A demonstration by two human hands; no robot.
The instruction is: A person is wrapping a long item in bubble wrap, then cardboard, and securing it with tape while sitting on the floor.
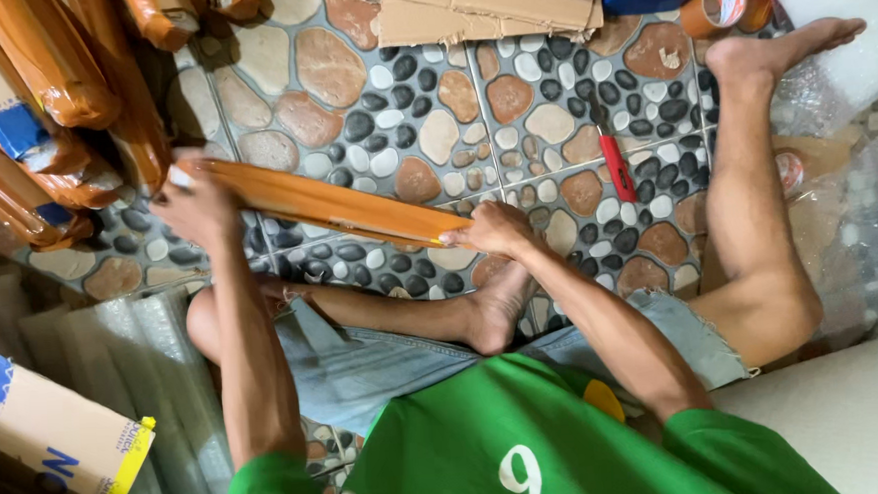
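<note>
I hold a long flat package (317,205) wrapped in orange-brown tape, slanting across the pebble-patterned floor (422,108). My left hand (194,205) grips its left end, close to a stack of similar taped packages (62,116). My right hand (493,229) grips the package's right end. I sit on the floor in a green shirt and denim shorts, one leg folded under the package, the other stretched out to the right.
A red-handled cutter (616,168) lies on the floor right of my hand. Flattened cardboard (486,4) and a tape roll (722,4) are at the top. Bubble wrap (846,186) sits on the right, a cardboard box (48,428) with rolled wrap at lower left.
</note>
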